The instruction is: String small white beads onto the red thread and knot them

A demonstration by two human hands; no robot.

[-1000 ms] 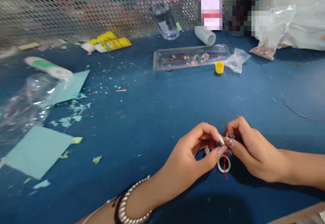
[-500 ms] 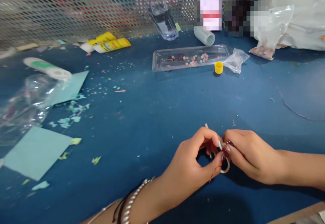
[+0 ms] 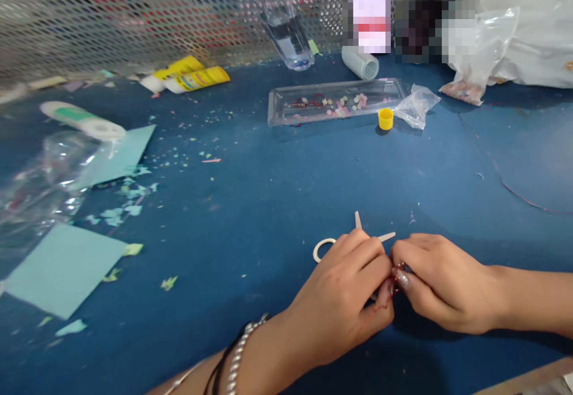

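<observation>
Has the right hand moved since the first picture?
Yes: the right hand has shifted slightly toward the wearer, away from the yellow cap.

Two yellow-and-white tubes [image 3: 197, 79] are lying side by side near a perforated screen [image 3: 156, 19], which is running along the back of the bench [image 3: 268, 204]. A clear bottle [image 3: 290, 49] is sitting before the screen, and a grey cylinder [image 3: 360, 64] is lying to its right. On the far right, a white plastic bag [image 3: 544, 43] is slumping beside a small clear bag [image 3: 470, 79]. At the left, a white-and-green implement [image 3: 83, 119] is overlapping a turquoise sheet [image 3: 120, 155], crumpled clear plastic [image 3: 67, 150] is spreading beside them, and a second turquoise sheet [image 3: 65, 269] is lying nearer.
</observation>
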